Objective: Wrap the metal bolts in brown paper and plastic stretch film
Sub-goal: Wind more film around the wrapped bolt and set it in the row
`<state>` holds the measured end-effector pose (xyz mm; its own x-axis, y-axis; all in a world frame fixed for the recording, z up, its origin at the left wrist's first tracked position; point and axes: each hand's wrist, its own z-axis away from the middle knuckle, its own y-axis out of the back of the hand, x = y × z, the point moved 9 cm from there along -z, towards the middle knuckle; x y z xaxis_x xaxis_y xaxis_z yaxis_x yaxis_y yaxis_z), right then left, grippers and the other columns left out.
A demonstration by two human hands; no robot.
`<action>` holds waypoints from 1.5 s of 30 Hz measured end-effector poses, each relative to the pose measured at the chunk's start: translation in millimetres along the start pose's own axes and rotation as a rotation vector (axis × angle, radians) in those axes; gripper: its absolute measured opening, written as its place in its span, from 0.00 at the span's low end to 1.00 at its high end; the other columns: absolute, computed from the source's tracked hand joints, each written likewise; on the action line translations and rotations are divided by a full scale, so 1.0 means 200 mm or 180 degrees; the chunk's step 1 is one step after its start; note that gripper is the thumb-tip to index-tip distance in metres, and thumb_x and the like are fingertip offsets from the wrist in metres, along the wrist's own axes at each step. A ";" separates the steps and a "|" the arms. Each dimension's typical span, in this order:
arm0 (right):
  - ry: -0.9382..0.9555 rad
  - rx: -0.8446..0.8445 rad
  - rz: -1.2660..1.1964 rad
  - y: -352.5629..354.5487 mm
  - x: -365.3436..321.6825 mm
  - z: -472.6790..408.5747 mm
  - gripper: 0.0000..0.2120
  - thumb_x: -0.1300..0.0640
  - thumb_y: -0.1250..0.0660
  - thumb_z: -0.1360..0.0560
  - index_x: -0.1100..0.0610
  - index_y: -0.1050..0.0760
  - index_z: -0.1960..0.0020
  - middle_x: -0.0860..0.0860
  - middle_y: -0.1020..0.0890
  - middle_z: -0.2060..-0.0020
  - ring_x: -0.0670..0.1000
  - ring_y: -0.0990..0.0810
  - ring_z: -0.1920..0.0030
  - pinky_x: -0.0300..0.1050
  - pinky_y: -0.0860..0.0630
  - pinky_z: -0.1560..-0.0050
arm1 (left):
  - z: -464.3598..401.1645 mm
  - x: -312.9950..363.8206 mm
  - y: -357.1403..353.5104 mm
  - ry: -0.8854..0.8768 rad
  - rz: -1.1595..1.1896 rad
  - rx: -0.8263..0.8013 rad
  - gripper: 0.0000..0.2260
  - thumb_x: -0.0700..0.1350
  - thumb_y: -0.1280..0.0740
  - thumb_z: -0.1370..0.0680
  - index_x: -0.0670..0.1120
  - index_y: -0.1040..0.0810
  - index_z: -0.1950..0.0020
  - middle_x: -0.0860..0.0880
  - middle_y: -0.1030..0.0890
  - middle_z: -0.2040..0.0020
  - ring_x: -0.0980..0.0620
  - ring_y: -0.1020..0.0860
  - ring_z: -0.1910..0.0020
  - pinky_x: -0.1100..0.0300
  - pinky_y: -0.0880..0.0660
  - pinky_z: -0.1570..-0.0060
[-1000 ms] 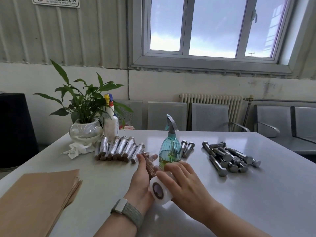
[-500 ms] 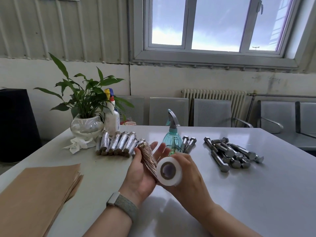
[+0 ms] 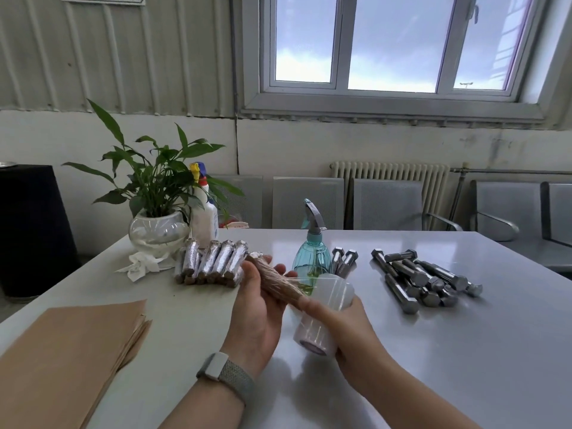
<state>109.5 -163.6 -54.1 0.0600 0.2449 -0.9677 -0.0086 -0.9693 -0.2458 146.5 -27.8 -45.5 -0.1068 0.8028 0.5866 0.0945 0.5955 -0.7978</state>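
My left hand (image 3: pixel 258 308) grips a bolt wrapped in brown paper (image 3: pixel 275 281), held above the white table (image 3: pixel 464 351) and tilted from upper left to lower right. My right hand (image 3: pixel 337 323) holds a roll of clear stretch film (image 3: pixel 325 314) upright against the bolt's near end, and film stretches from the roll onto the paper. A row of several wrapped bolts (image 3: pixel 213 264) lies behind my left hand. A heap of bare metal bolts (image 3: pixel 424 280) lies at the right. A stack of brown paper sheets (image 3: pixel 62 357) sits at the near left.
A teal spray bottle (image 3: pixel 312 258) stands just behind my hands, with two loose bolts (image 3: pixel 343 261) beside it. A potted plant in a glass bowl (image 3: pixel 158 230), a white bottle (image 3: pixel 204 218) and a crumpled tissue (image 3: pixel 142 264) sit at the far left. Grey chairs (image 3: pixel 309 202) line the far edge.
Both hands lifted the bolt and the roll off the table. The roll turned from facing me end-on to standing upright at the bolt's near end, and film now spans to the paper.
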 end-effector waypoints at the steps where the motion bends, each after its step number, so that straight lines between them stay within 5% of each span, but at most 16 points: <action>1: -0.0298 -0.0170 -0.0192 -0.02 0.02 0.01 0.28 0.60 0.21 0.36 0.60 0.25 0.39 0.60 0.16 0.52 0.57 0.16 0.55 0.51 0.19 0.59 | 0.00 0.02 0.00 -0.0170 -0.0218 -0.0008 0.21 0.59 0.42 0.24 0.44 0.26 0.42 0.45 0.20 0.58 0.48 0.19 0.59 0.54 0.20 0.59; 6: -0.1468 -0.0973 -0.0654 -0.11 0.12 0.10 0.30 0.48 0.23 0.35 0.57 0.27 0.38 0.59 0.15 0.55 0.57 0.16 0.58 0.49 0.20 0.56 | 0.03 0.15 -0.01 -0.0754 -0.0938 0.0058 0.18 0.62 0.42 0.24 0.47 0.26 0.51 0.50 0.23 0.67 0.53 0.25 0.69 0.60 0.25 0.67; 12: -0.1283 -0.1054 -0.0486 -0.13 0.11 0.11 0.29 0.50 0.22 0.35 0.62 0.25 0.40 0.59 0.16 0.60 0.58 0.16 0.60 0.49 0.19 0.60 | 0.05 0.13 -0.02 -0.0728 -0.1375 0.0124 0.24 0.67 0.42 0.28 0.46 0.26 0.56 0.50 0.31 0.73 0.53 0.34 0.77 0.64 0.34 0.77; 18: -0.0728 -0.0719 0.0398 0.01 0.02 0.02 0.22 0.47 0.25 0.36 0.60 0.22 0.49 0.53 0.17 0.67 0.50 0.18 0.67 0.41 0.22 0.67 | 0.05 0.03 -0.07 -0.0390 -0.2483 -0.0118 0.30 0.70 0.45 0.29 0.42 0.24 0.56 0.49 0.26 0.75 0.51 0.29 0.79 0.62 0.31 0.79; 28: -0.1411 -0.0823 0.0438 0.12 0.09 -0.03 0.24 0.45 0.29 0.30 0.60 0.25 0.42 0.56 0.16 0.64 0.55 0.17 0.64 0.44 0.22 0.64 | 0.07 -0.01 -0.09 -0.0448 -0.3408 -0.0442 0.23 0.67 0.46 0.25 0.52 0.22 0.57 0.48 0.20 0.72 0.52 0.22 0.74 0.62 0.25 0.72; 34: -0.1306 -0.0846 0.0478 0.15 0.06 -0.07 0.31 0.43 0.25 0.36 0.62 0.24 0.42 0.60 0.18 0.61 0.59 0.18 0.64 0.51 0.19 0.59 | 0.07 -0.05 -0.10 -0.0386 -0.3384 -0.0598 0.24 0.67 0.46 0.24 0.51 0.20 0.53 0.45 0.16 0.66 0.49 0.22 0.74 0.58 0.25 0.70; 37: -0.1329 -0.0960 0.0588 0.14 0.07 -0.07 0.32 0.42 0.26 0.34 0.64 0.25 0.40 0.61 0.19 0.56 0.57 0.19 0.64 0.47 0.21 0.64 | 0.08 -0.10 -0.12 -0.0208 -0.3239 -0.0696 0.23 0.66 0.44 0.25 0.50 0.18 0.54 0.45 0.17 0.68 0.52 0.25 0.75 0.61 0.29 0.71; 41: -0.1329 -0.0819 0.0524 0.14 0.08 -0.08 0.28 0.42 0.26 0.35 0.61 0.21 0.45 0.57 0.18 0.63 0.53 0.19 0.67 0.42 0.24 0.68 | 0.07 -0.16 -0.07 0.0261 -0.2840 -0.0460 0.28 0.66 0.44 0.26 0.45 0.17 0.55 0.47 0.20 0.68 0.53 0.24 0.72 0.62 0.29 0.69; 45: -0.1308 -0.0754 0.0121 0.11 0.09 -0.07 0.24 0.43 0.29 0.30 0.61 0.21 0.44 0.58 0.18 0.62 0.55 0.19 0.66 0.45 0.22 0.63 | 0.06 -0.19 -0.03 0.0473 -0.2257 -0.0148 0.26 0.62 0.49 0.20 0.50 0.15 0.52 0.45 0.14 0.55 0.49 0.16 0.56 0.56 0.24 0.56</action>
<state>124.1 -181.7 -76.7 -0.3361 0.1517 -0.9295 0.2275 -0.9446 -0.2364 137.2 -62.3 -63.9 -0.0227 0.2167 0.9760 0.0948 0.9723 -0.2137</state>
